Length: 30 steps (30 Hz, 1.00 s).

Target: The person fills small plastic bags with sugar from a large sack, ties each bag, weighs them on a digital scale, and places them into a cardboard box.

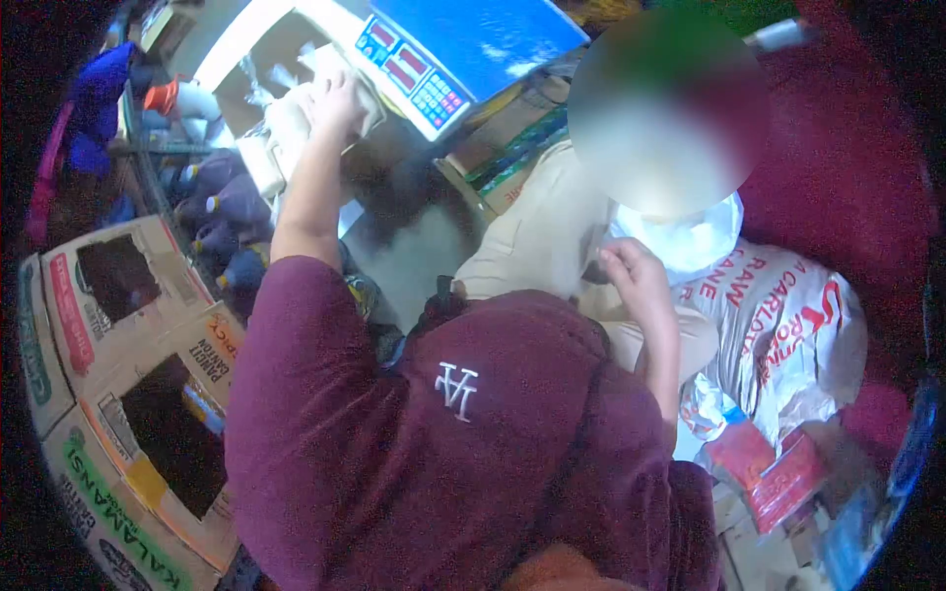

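Observation:
My left hand (pixel 335 101) reaches out to the upper left, its fingers bent round a small filled plastic bag (pixel 363 106) with pale contents. Similar knotted clear bags (pixel 286 123) lie beside it in an open carton (pixel 251 84). Close to my lap, my right hand (pixel 636 281) is closed in a pinch. A blurred, translucent strip (pixel 583 258) hangs near those fingertips; whether they hold it is unclear. Just beyond that hand is a white plastic bag (pixel 695 236), partly hidden by a blurred disc.
A blue-topped digital scale (pixel 424 84) stands ahead. To my right are a printed white sack (pixel 778 325) and red packets (pixel 764 473). Dark bottles (pixel 236 202) and cut-open noodle cartons (pixel 212 345) line my left side.

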### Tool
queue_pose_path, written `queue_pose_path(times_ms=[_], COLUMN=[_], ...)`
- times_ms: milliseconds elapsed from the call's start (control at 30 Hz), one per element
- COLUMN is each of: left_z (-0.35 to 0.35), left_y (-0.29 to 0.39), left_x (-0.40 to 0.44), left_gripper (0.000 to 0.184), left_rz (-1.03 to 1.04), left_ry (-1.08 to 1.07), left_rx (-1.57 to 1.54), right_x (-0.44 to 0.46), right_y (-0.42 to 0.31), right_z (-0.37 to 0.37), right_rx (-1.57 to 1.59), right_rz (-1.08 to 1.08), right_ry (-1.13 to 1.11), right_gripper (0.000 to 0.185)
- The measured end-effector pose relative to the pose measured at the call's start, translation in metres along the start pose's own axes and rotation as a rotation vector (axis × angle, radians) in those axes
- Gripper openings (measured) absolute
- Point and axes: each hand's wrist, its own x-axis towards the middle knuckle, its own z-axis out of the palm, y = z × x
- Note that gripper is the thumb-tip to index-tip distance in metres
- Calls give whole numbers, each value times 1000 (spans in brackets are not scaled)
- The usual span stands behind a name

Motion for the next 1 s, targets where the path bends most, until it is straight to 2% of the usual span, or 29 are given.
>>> queue_pose_path(times_ms=[33, 100, 200, 233, 267, 300, 333, 367, 400, 433, 467, 500, 533, 567, 633, 700, 833, 1000], left_z=[14, 42, 180, 123, 46, 59, 50, 44, 21, 7, -5, -29, -47, -44, -44, -57, -71, -78], left_y=[0, -10, -52, -21, 17, 26, 42, 55, 78, 96, 111, 133, 152, 158, 176, 197, 224, 241], left_x=[5, 16, 53, 3, -58, -66, -85, -98, -119, -126, -132, -140, -151, -142, -129, -143, -168, -177], left_gripper=[68, 52, 33, 43, 55, 57, 58, 53, 49, 44, 40, 41, 43, 38, 34, 35, 38, 42], left_rz=[20, 134, 437, 294, 124, 142, 130, 173, 236, 292, 342, 356, 370, 581, 902, 961, 909, 898], left_ry=[28, 146, 430, 289, 194, 354, 389, 395, 324, 369, 418, 414, 394, 527, 818, 727, 498, 432], left_rx=[74, 62, -44, -315, -580, -564, -553, -678, -965, -930, -894, -994, -1091, -901, -616, -743, -959, -987], right_x=[-3, -14, -33, -31, -30, -18, -6, 2, 32, 40, 72, 135, 126, 130, 155, 175, 208, 232], right_y=[4, 13, 35, 55, 47, 73, 67, 53, 64, 46, 43, 57, 15, 7, 2, -1, -12, -37], right_z=[-4, -15, -43, -55, -75, -79, -99, -111, -111, -116, -120, -113, -123, -127, -121, -122, -104, -85], right_rx=[-6, -22, -67, -219, -217, -190, -133, -151, -140, -84, -141, -346, -246, -337, -534, -610, -650, -695], right_rz=[-20, -54, 38, 2, 41, -159, -192, -198, -244, -310, -343, -581, -165, -144, -251, -297, -377, -446], right_ry=[59, 185, 242, 207, 153, 316, 225, 223, 224, 213, 70, 89, -140, -121, -24, 43, 86, 100], right_gripper=[19, 22, 26, 29, 32, 32, 35, 36, 37, 39, 41, 41, 41, 40, 39, 37, 34, 31])
